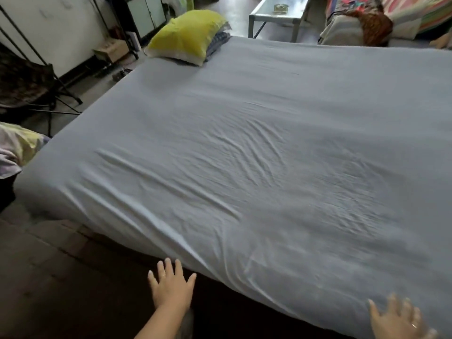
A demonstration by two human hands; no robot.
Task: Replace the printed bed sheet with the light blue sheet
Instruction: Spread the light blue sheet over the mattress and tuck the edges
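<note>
Head view, light blue sheet [269,143], left hand [171,287], right hand [401,319] at near edge

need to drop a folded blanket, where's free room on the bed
The light blue sheet is bare across its middle and right side, from the yellow pillow down to the near edge. Crowded: the far left corner, where that pillow lies on a blue patterned pillow, and the near edge by the left hand and right hand.
</note>
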